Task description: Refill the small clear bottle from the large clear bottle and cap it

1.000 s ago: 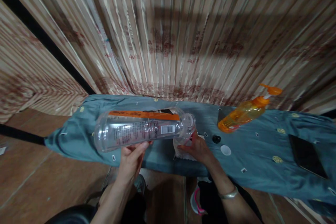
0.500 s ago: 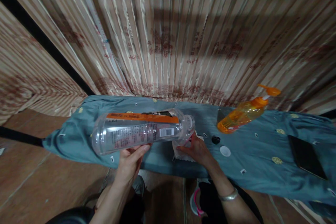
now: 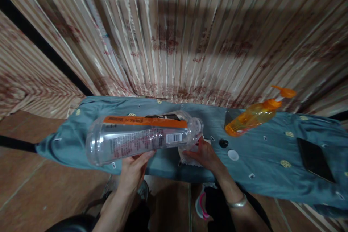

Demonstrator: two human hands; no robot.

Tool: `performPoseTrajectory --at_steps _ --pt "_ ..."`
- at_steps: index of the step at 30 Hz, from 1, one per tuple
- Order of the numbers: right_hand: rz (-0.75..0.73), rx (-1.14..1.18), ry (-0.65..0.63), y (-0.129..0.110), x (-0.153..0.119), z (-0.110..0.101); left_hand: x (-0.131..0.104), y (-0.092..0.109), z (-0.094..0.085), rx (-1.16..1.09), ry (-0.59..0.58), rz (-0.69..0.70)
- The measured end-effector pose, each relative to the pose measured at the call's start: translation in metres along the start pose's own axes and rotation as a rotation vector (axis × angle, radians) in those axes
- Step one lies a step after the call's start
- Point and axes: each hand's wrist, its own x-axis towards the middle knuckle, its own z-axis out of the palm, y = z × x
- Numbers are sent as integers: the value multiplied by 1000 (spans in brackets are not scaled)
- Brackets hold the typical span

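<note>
A large clear plastic bottle [image 3: 138, 141] with an orange-striped label lies almost level above the cloth, its neck to the right. My left hand [image 3: 134, 165] grips it from below, with the thumb along the near side. The bottle looks empty, and its mouth carries no cap. Just under the neck, my right hand [image 3: 203, 154] is closed on a whitish, partly see-through thing [image 3: 187, 157] with a wavy edge. Its kind is unclear, and the fingers hide part of it. Bottle neck and whitish thing overlap in view; I cannot tell whether they touch.
An orange pump bottle [image 3: 251, 117] leans at the back right of the teal cloth [image 3: 168, 172]. Near my right hand lie a black cap [image 3: 223, 143] and a white disc [image 3: 233, 155]. A dark phone-like slab [image 3: 315, 159] rests farther right. Behind hangs a striped curtain [image 3: 185, 43].
The large bottle has come slightly nearer at its base end and tilted a little, with its neck slightly higher. Both hands keep their hold. The view has shifted slightly.
</note>
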Motion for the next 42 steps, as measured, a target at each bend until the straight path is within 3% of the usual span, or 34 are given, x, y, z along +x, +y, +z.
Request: performPoseTrajectory --at_steps 4,19,42 --pt "-6 -7 7 -2 0 0 -1 2 1 -4 3 -14" --pt "28 -52 5 -10 -1 -3 2 1 3 -64 -12 140" --pt "32 -67 9 -10 -1 -4 0 4 8 -29 -18 118"
